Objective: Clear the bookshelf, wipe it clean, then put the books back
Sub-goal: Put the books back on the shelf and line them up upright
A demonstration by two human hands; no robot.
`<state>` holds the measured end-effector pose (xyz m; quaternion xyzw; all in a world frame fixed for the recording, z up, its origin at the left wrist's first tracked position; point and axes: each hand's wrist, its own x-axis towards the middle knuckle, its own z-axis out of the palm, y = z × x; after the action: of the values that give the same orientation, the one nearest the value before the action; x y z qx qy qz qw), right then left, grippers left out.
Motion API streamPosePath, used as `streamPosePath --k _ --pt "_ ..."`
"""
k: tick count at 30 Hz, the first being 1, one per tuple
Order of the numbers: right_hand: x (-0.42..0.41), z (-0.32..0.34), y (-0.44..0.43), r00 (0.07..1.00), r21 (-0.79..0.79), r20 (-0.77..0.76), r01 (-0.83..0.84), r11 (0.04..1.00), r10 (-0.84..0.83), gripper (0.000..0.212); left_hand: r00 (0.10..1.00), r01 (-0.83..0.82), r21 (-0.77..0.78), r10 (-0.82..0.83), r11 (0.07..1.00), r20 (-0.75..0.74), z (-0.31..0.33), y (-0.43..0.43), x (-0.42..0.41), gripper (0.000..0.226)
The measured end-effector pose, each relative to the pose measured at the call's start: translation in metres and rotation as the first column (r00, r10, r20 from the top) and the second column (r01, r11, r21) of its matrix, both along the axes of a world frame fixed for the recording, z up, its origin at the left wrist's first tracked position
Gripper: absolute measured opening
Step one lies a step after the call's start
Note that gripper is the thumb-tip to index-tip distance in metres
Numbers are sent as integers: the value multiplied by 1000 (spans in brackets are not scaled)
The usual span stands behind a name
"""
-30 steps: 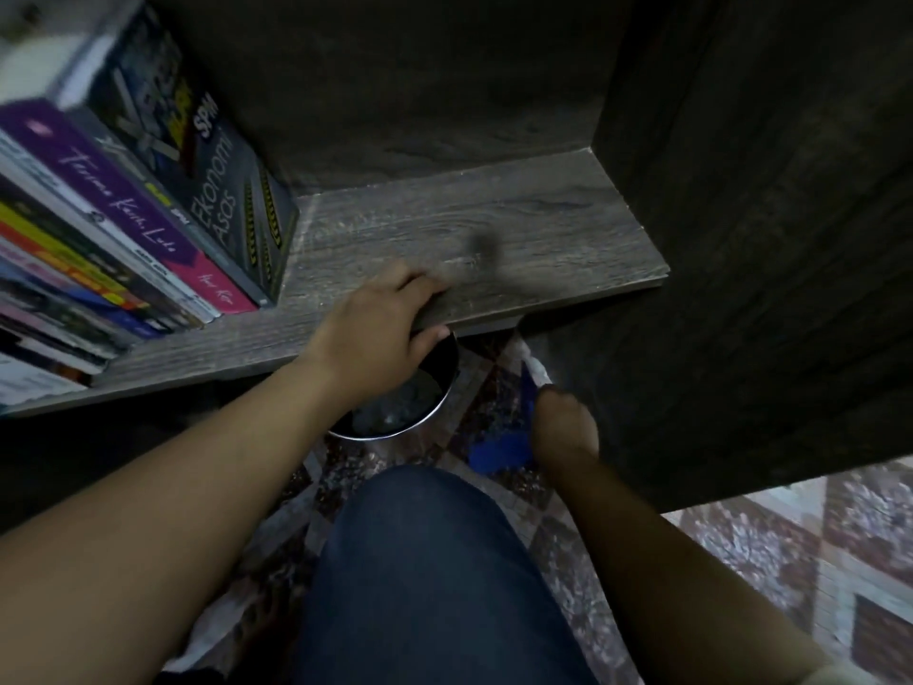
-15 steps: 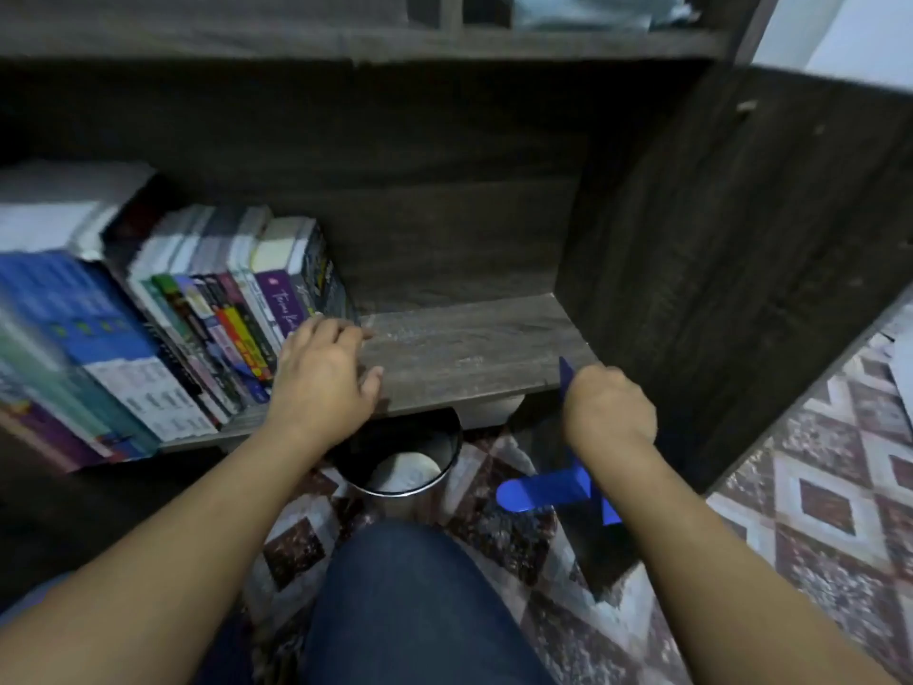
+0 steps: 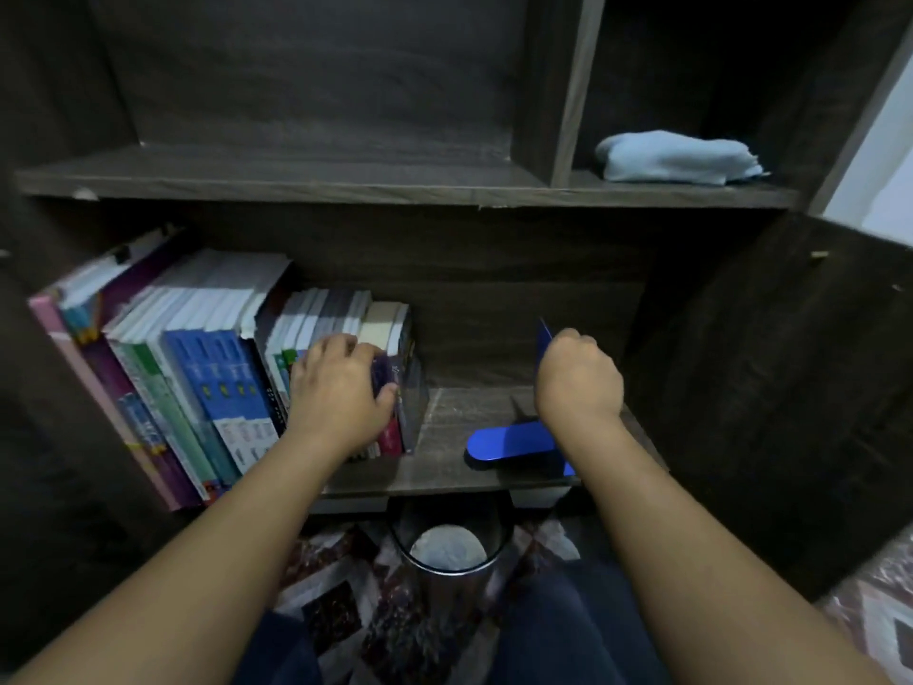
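A row of books (image 3: pixel 207 368) leans on the left half of the dark wooden lower shelf (image 3: pixel 454 467). My left hand (image 3: pixel 338 388) rests against the spines of the rightmost books, fingers curled over their top edges and thumb on the purple one. My right hand (image 3: pixel 578 378) grips the upright plate of a blue metal bookend (image 3: pixel 514 440), whose flat base lies on the shelf to the right of the books. A gap of bare shelf separates the bookend from the books. A light blue cloth (image 3: pixel 677 155) lies folded in the upper right compartment.
A round metal bin (image 3: pixel 447 548) stands on the patterned floor just below the shelf's front edge, between my knees. The upper shelf (image 3: pixel 296 175) holds nothing on its left part. A dark side panel (image 3: pixel 770 388) closes the shelf on the right.
My right hand has lifted the blue bookend from below the shelf edge up onto the shelf. My left hand moved from the shelf edge onto the book spines. The camera tilted upward.
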<state>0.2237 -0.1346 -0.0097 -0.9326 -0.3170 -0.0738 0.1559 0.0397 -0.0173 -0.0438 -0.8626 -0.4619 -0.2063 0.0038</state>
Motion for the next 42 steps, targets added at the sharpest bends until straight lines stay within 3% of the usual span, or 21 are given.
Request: streamPosePath --k 4,8,10,15,23,31,42 --pt "-4 -19 33 998 0 -47 -38 999 38 25 999 -33 -35 34 999 28 -4 11 -7 53" --pt "-5 -52 42 988 28 -47 -147 989 148 21 994 -87 60 83 994 75 -2 18 -3 55" --pt "-3 -65 40 983 65 -49 -172 983 176 22 989 -144 92 142 985 30 1 23 2 64" --pt "1 -78 41 962 96 -153 -212 973 224 48 950 -256 29 257 966 -177 -2 39 16 101" --pt "-10 -80 53 947 99 -208 -227 969 243 60 945 -184 167 221 969 -240 -19 49 10 112" --pt "-17 -78 68 951 134 -235 -176 975 204 58 979 -25 294 84 955 -188 -27 65 -4 91" --pt "-22 -74 106 973 201 -175 -117 973 153 53 986 -80 341 125 937 -113 -32 75 4 87"
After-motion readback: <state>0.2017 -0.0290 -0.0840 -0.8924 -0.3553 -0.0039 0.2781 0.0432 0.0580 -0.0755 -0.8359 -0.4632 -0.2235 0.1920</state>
